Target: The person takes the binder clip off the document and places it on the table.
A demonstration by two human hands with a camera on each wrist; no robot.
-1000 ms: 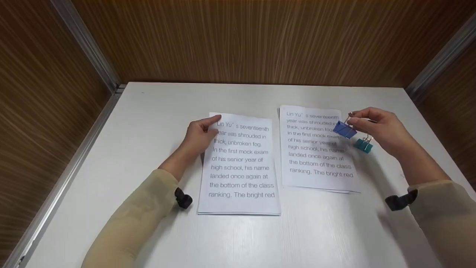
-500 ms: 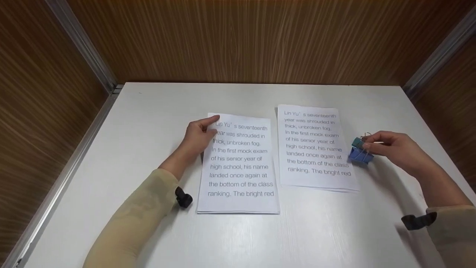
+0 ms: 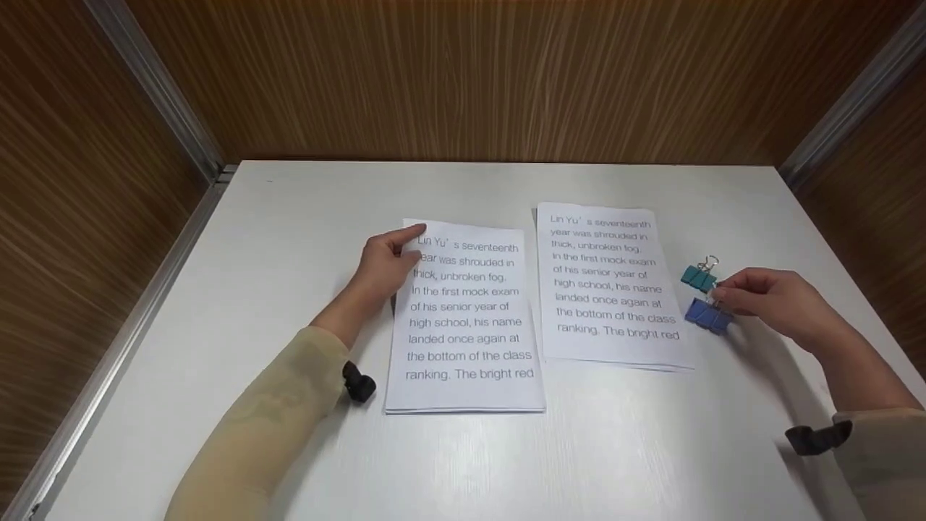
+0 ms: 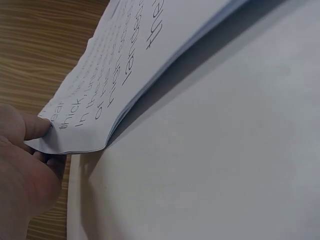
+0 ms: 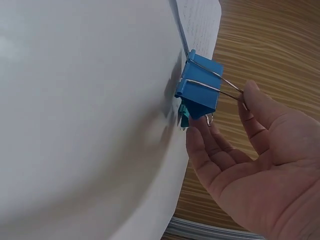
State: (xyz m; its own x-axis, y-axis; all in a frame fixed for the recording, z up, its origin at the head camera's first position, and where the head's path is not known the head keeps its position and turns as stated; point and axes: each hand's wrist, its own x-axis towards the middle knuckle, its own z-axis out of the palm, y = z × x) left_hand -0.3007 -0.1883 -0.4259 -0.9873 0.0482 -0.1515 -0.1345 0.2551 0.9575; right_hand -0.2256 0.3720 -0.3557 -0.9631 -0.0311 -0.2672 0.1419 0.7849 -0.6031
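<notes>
My left hand pinches the upper left edge of a stack of printed paper sheets. In the left wrist view the thumb lies on top of the sheets and the other fingers are beneath. On the right, my right hand holds a blue binder clip by a wire handle between thumb and fingertip. The right wrist view shows the blue binder clip low over the white surface. Just behind it sits a smaller teal binder clip, partly hidden in the right wrist view.
A second stack of printed sheets lies between the left stack and the clips. All this is on a white table, with wood-grain panels walling the back and both sides.
My right hand has carried the blue binder clip from over the right stack's edge rightward and down, close to the table beside the teal one. The left hand keeps its hold on the paper.
</notes>
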